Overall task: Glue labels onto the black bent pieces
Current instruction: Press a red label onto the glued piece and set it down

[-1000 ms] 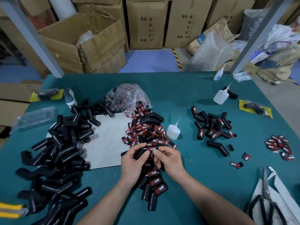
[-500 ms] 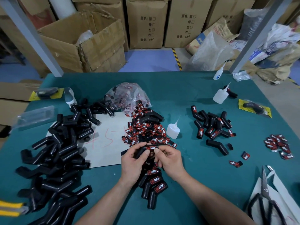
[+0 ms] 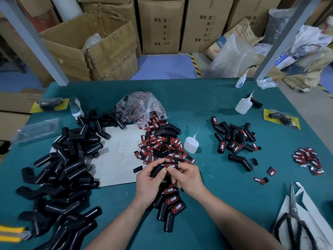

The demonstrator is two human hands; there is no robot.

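Head view: the left hand [image 3: 149, 184] grips the black bent piece [image 3: 157, 171] near its elbow. The right hand [image 3: 189, 179] pinches the label [image 3: 170, 166] against the piece's straight limb.

Hazards: uneven pressure may set the label crooked or leave an edge lifted, and squeezed-out glue may bond the fingertips.

The piece is a glossy black angled tube held between both hands, over the labelled pieces [image 3: 173, 204] and just short of the loose label pile [image 3: 160, 141]. The label is red and black and reads TAPER.
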